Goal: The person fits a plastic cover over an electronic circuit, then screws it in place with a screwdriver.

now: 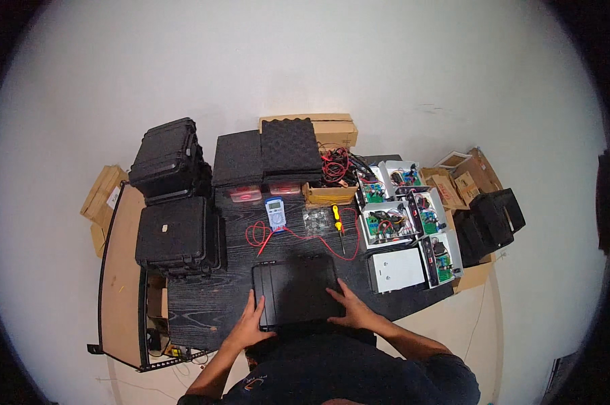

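A closed black hard case (298,287) lies on the dark wood-grain table right in front of my body. My left hand (249,329) grips its left side, fingers along the edge and thumb toward the near edge. At the right side, my right hand (352,308) holds the case by its edge, with fingertips over the lid. Beyond the case, a blue and white multimeter (276,214) with red test leads rests on the table. A yellow-handled screwdriver (337,217) lies to its right, beside a clear plastic bag (316,221) of small parts.
More black hard cases (173,235) are stacked at the left. Black foam sheets (291,150) sit on red-and-clear boxes at the back, beside a carton of cables (330,194). White housings with circuit boards (388,224) fill the right side, near a closed white box (397,270).
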Motion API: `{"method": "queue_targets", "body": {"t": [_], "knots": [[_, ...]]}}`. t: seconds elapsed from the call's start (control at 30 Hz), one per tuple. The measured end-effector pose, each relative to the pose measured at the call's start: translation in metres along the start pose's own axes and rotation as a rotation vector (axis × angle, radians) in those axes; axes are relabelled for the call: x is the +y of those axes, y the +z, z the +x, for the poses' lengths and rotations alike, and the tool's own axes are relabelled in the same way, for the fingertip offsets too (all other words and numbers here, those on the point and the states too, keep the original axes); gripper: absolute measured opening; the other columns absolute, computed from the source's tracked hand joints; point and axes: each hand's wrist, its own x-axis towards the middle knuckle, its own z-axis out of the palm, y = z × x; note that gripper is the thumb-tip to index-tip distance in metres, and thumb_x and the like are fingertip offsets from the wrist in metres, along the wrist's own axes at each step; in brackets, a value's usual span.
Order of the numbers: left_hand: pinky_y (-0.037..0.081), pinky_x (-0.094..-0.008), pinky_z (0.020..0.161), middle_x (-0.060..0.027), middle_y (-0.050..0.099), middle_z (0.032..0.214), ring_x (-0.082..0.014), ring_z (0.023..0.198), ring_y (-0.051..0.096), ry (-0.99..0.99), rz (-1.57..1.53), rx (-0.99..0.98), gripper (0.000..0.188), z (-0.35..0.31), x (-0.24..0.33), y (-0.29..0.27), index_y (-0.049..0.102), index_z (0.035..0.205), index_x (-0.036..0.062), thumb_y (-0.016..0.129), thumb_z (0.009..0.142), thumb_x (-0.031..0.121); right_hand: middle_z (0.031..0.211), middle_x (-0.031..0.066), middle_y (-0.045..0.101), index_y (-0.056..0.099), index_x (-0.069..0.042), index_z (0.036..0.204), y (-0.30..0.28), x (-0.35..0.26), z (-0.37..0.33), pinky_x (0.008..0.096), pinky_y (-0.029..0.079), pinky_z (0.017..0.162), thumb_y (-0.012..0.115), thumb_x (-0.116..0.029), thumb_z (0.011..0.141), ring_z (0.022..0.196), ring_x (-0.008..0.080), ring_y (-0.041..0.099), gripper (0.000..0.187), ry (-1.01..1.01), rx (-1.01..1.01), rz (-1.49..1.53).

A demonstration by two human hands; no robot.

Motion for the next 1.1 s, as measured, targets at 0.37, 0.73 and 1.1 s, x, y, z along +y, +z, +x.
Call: {"method": "queue_targets", "body": {"t": [0.37, 0.73, 1.1], "knots": [[0.025, -0.05, 0.129, -0.0299, 0.002, 0.173, -0.0468, 0.161, 0.01, 0.119, 0.151, 0.007, 0.122, 0.063, -0.003, -0.019, 0.019, 0.163, -0.0061, 0.092, 0.073, 0.032, 0.172, 0.0216, 0.019, 0.038, -0.017, 0.163, 0.002, 0.017, 0.032, 0.0575, 0.033, 0.123, 0.076, -0.028, 0.092, 0.157, 0.0466, 0.023, 0.082, -0.194, -0.123, -0.519], [0.027, -0.0662, 0.124, -0.0206, 0.023, 0.17, -0.0461, 0.158, 0.02, 0.242, 0.605, 0.04, 0.11, 0.073, -0.007, 0.009, 0.031, 0.163, 0.0122, 0.091, 0.073, 0.029, 0.167, 0.0207, 0.029, 0.037, -0.029, 0.163, 0.04, 0.007, 0.058, 0.0642, 0.041, 0.11, 0.064, -0.015, 0.096, 0.149, 0.0449, 0.035, 0.074, -0.161, 0.2, -0.82], [0.032, -0.062, 0.124, -0.0152, 0.03, 0.168, -0.0453, 0.156, 0.026, 0.281, 0.458, 0.017, 0.091, 0.046, -0.001, -0.001, 0.046, 0.157, 0.0119, 0.087, 0.078, 0.036, 0.171, 0.022, 0.022, 0.041, -0.025, 0.161, 0.017, -0.02, 0.033, 0.0671, 0.035, 0.114, 0.079, -0.031, 0.082, 0.154, 0.0492, 0.023, 0.088, -0.101, -0.081, -0.748]]}}
